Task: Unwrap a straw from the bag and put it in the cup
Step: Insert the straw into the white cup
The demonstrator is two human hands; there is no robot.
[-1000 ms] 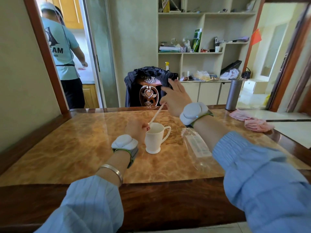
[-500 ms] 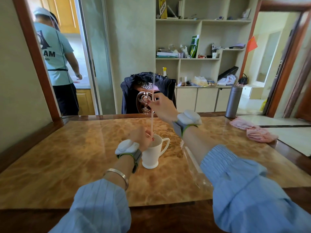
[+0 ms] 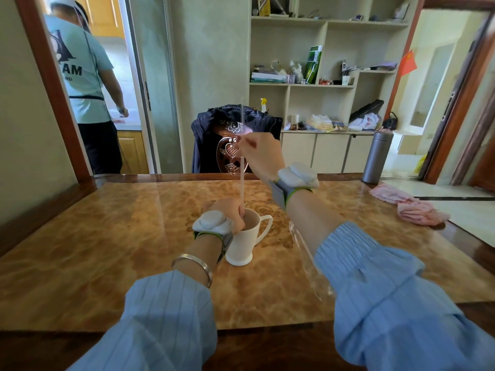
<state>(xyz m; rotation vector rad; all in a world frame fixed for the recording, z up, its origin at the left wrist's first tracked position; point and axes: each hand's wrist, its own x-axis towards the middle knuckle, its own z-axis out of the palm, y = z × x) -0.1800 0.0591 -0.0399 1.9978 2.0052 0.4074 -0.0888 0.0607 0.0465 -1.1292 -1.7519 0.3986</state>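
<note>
A white handled cup (image 3: 245,245) stands on the marble-patterned table (image 3: 120,236). A pale straw (image 3: 242,183) stands upright over the cup's mouth. My left hand (image 3: 227,211) pinches the straw's lower end at the cup's rim. My right hand (image 3: 261,156), raised above the cup, pinches the thin clear wrapper (image 3: 242,113), which sticks up above its fingers. The clear bag of straws (image 3: 301,242) lies flat to the right of the cup, partly hidden under my right forearm.
A grey flask (image 3: 376,158) and a crumpled pink cloth (image 3: 417,207) sit at the table's far right. A chair draped with a dark jacket (image 3: 211,129) stands behind the table. A person (image 3: 85,76) stands in the doorway at left. Cluttered shelves (image 3: 308,84) line the back wall.
My right hand has risen and swung the straw from a slant to upright over the cup. The clear wrapper now extends above that hand. My left hand stays at the rim.
</note>
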